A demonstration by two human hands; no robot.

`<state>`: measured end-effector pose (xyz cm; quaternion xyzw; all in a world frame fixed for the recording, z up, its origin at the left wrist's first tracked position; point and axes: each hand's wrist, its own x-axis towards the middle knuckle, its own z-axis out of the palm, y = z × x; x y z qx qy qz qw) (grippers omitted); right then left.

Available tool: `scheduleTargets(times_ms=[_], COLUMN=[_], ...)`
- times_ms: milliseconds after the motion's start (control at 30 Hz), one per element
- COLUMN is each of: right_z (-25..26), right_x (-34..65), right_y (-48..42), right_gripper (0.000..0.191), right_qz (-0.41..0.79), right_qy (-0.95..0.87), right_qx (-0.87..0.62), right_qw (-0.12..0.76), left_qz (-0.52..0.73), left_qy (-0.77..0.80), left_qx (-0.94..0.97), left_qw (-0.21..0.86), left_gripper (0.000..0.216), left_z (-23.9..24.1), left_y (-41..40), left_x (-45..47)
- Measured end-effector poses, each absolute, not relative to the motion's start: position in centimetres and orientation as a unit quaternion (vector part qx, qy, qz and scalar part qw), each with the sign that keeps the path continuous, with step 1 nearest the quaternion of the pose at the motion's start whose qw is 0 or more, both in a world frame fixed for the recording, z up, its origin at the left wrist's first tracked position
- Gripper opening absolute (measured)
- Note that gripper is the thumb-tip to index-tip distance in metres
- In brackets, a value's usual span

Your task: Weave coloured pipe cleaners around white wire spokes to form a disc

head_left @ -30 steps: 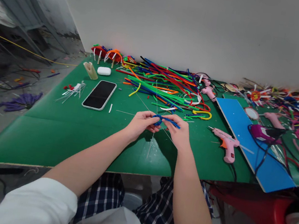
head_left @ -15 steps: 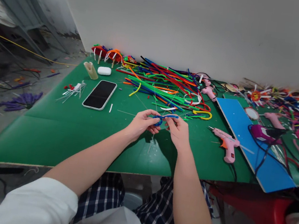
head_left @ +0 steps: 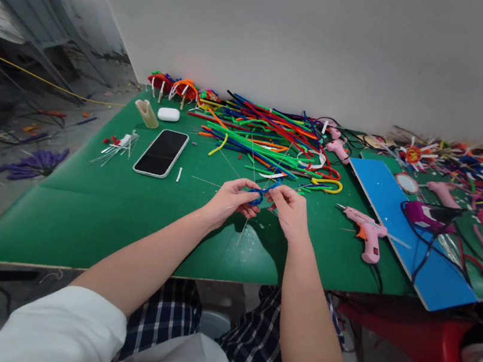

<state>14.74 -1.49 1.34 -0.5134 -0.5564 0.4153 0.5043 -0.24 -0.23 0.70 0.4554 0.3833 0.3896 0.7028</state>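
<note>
Above the green table (head_left: 138,232), my left hand (head_left: 233,201) is closed on the hub of thin wires (head_left: 240,232) that spread out like spokes. A blue pipe cleaner (head_left: 257,197) is wound at that hub. My right hand (head_left: 288,209) pinches the free end of the same pipe cleaner, close beside my left fingers. Parts of the hub are hidden behind the fingers. Beyond both hands lies a heap of coloured pipe cleaners (head_left: 259,126), with a small white strip (head_left: 272,175) at its near side.
To the left lie a phone (head_left: 161,154), a white case (head_left: 168,114) and loose wires (head_left: 119,147). At right are a pink glue gun (head_left: 367,231), a blue board (head_left: 411,230) and a purple device (head_left: 430,216) with cables. A wall (head_left: 290,37) stands behind the table.
My right hand has shifted slightly right, and the free end of the blue pipe cleaner now points more upward. The wire spokes have turned a little; my left hand stays nearly in place.
</note>
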Motion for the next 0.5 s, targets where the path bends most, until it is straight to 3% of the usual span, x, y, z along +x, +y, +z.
scheduleTargets(times_ms=[500], right_z=[1.01], right_x=[15.39], right_y=[-1.30], right_gripper=[0.019], right_qz=[0.475], right_qy=[-0.547], right_qx=[-0.482], right_qw=[0.493], left_qz=[0.392], left_qy=[0.375], left_qx=[0.454], left_qw=[0.707], left_gripper=[0.030], left_z=[0.75], left_y=[-0.22], left_x=[-0.25])
